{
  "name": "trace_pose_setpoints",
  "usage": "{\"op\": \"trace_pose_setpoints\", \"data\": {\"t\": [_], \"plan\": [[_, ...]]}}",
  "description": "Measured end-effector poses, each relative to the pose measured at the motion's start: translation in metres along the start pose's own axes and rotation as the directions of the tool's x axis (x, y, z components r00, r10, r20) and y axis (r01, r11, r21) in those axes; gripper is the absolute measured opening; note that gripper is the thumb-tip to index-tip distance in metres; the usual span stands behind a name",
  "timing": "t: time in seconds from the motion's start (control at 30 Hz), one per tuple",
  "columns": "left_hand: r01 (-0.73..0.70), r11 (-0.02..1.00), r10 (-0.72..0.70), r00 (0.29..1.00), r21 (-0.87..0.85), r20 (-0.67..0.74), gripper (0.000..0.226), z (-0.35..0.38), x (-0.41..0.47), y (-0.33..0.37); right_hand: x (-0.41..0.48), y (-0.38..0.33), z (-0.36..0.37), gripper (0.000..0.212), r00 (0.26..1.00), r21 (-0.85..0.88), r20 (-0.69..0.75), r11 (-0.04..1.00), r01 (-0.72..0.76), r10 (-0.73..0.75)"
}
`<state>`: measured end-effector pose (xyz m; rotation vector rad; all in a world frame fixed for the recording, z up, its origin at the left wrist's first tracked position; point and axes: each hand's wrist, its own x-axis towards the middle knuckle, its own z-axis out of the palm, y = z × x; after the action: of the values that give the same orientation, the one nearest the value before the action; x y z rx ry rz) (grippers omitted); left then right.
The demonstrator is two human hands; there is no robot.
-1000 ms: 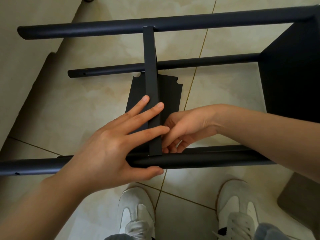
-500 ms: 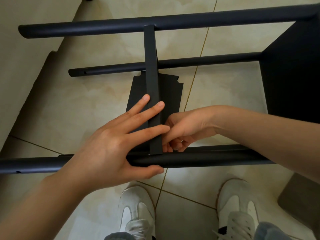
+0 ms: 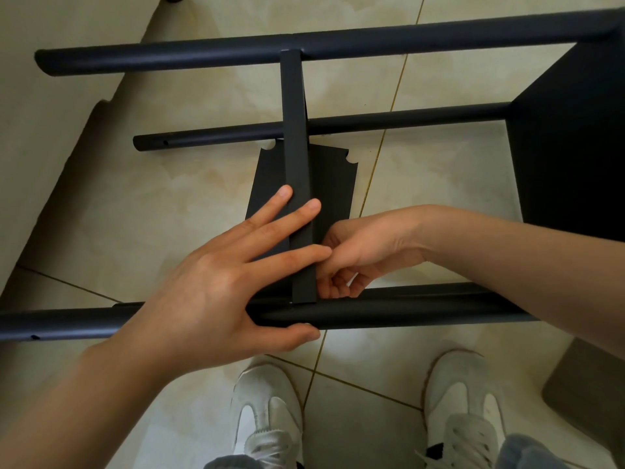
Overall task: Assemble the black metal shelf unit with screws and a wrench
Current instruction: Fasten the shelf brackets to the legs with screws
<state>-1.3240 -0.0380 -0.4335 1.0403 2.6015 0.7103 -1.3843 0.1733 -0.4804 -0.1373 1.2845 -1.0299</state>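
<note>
Head view shows the black shelf unit (image 3: 338, 42) lying on its side on the tiled floor (image 3: 135, 198), its crossbar (image 3: 296, 130) running from the far tube to the near tube (image 3: 422, 313); painted steel, so I judge it stiff, fairly heavy and slick, best held by the tubes close to a joint; the left grip (image 3: 209, 292) lies flat with straight fingers across the crossbar, thumb against the near tube; the right grip (image 3: 365, 252) curls at the joint, its contents hidden, so I cannot tell what it pinches; no brand or writing is readable; white shoes (image 3: 267, 418) stand nearest.
</note>
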Motion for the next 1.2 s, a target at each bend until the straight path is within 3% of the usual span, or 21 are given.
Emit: {"op": "trace_pose_setpoints", "data": {"t": [0.17,0.37,0.57,0.77,0.97,1.13,1.2], "plan": [[0.0,1.0,0.0,1.0,0.003,0.004,0.069,-0.0001,0.0003,-0.0001,0.0004,0.0013,0.0002,0.01,0.997,0.123,0.053,0.991,0.056,-0.063],[0.004,1.0,-0.004,1.0,-0.006,0.002,0.068,-0.0004,-0.0002,0.0007,0.0017,0.0016,-0.0007,0.019,1.0,-0.01,0.025,1.0,0.019,-0.019],[0.005,1.0,-0.005,1.0,-0.006,0.005,0.069,-0.0006,0.0003,0.0009,0.0018,0.0044,-0.0017,0.009,0.995,0.135,0.076,0.989,0.058,-0.069],[0.009,1.0,-0.009,1.0,-0.009,0.002,0.068,-0.0008,0.0,0.0019,0.0035,0.0042,-0.0002,0.019,1.0,-0.029,0.0,0.999,0.017,-0.017],[0.004,1.0,-0.004,1.0,-0.006,0.001,0.068,-0.0008,0.0012,0.0027,0.0007,0.0061,-0.0007,0.01,0.996,0.092,0.045,0.993,0.077,-0.081],[0.006,1.0,-0.006,1.0,-0.011,-0.004,0.068,-0.0009,0.0008,0.0021,0.0036,0.006,0.0016,0.016,0.998,-0.02,0.014,0.998,0.055,-0.055],[0.006,1.0,-0.006,1.0,-0.013,-0.003,0.068,-0.001,0.0009,0.002,0.003,0.0058,0.0006,0.014,0.998,0.015,0.012,0.998,0.059,-0.059]]}}
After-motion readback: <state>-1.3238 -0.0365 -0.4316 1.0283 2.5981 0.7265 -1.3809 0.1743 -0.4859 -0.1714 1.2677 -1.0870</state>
